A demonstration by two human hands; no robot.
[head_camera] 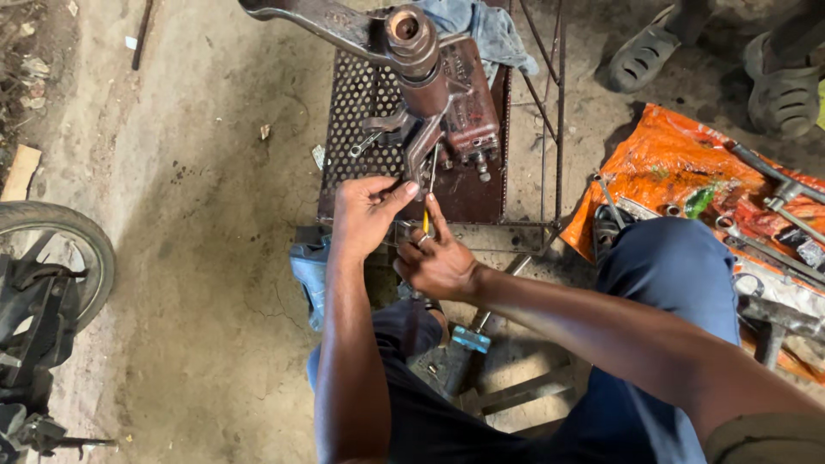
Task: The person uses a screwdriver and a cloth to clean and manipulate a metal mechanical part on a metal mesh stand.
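Observation:
A rusty brown metal machine part (447, 94) with a round socket on top and a long arm stands on a perforated metal stand (361, 112). My left hand (365, 215) rests its thumb and fingers against the part's lower bracket. My right hand (438, 258) sits just below it, gripping a thin tool with a yellow handle (424, 222) whose shaft points up at the bracket. A small spanner (365, 144) lies on the perforated plate beside the part. My knees in blue trousers (670, 275) frame the lower view.
An orange sheet (679, 163) at the right carries several spanners and sockets. Another person's sandalled feet (713, 60) stand at the top right. A wheel (60, 249) and machine parts lie at the left edge. A blue cloth (490, 30) hangs behind the part. The floor is dirt.

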